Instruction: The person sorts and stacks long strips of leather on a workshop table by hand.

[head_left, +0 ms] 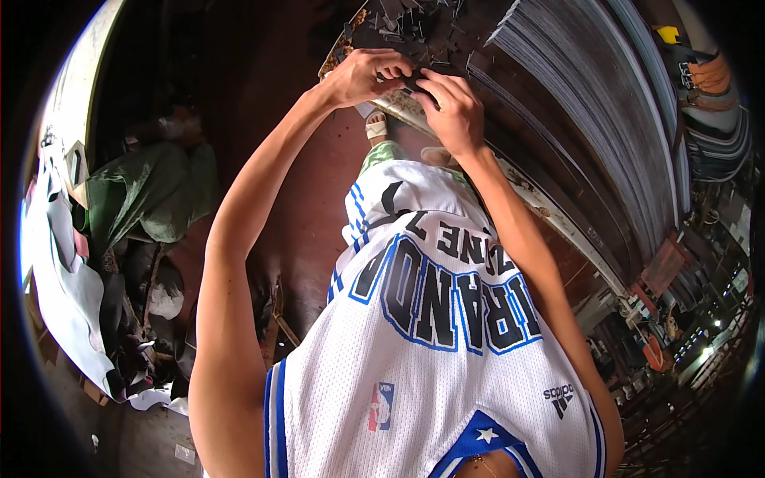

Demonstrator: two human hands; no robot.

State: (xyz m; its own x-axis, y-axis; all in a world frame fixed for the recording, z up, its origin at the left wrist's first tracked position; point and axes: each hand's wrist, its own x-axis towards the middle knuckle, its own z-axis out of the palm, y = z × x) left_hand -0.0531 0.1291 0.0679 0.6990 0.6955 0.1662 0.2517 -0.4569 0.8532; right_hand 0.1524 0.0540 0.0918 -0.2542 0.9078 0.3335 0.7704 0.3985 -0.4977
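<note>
My left hand [371, 77] and my right hand [453, 108] come together over the near edge of a worktable at the top of the view. Their fingers are curled and pinched toward each other. Between the fingertips is a small dark piece [411, 80], thin and strip-like; its exact kind is too small to make out. Just beyond the hands lies a scatter of small dark offcuts [414, 20] on the tabletop. To the right of my right hand, a few long dark strips [518, 99] run along the table.
A tall stack of long grey strips [594, 88] curves along the table's right side. The worn table edge [558, 219] passes beside my right forearm. Green cloth [151, 191] and white sheet material [68, 311] lie at the left. Orange-banded bundles [708, 76] sit far right.
</note>
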